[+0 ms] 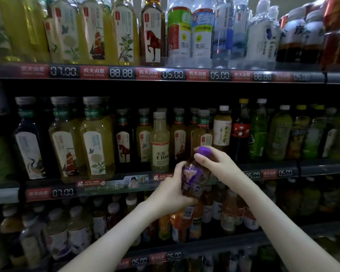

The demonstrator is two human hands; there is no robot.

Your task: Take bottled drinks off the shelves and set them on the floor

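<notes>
Facing tall dark metal store shelves [312, 169] crowded with bottled drinks. Holding a purple-capped clear plastic bottle of brown drink [194, 179] up in the air with both hands, just in front of the middle shelf's price rail [63, 192], off the shelf boards altogether. Tilting it slightly, cap toward the upper right, base toward the lower left. Clasping its purple-labelled body with the left grip [172, 190], fingers curled round the side from the left. Closing the right grip [216, 163] over the neck and shoulder, fingers wrapped just under the cap, thumb lying across the near side. Behind the hands, upright on the middle shelf: a pale yellow plastic bottle with a cream C100 label [160, 146], flanked by rows of amber and dark tea bottles with grey caps [98, 142]. To the right of those, green and dark soft-drink bottles [258, 134]. Above, on the top shelf, more yellow tea bottles and clear water bottles [200, 34] over red-and-black digital price tags [122, 72]. Below the held bottle, on the lower shelf, orange juice bottles [229, 213], dim and blurred.
</notes>
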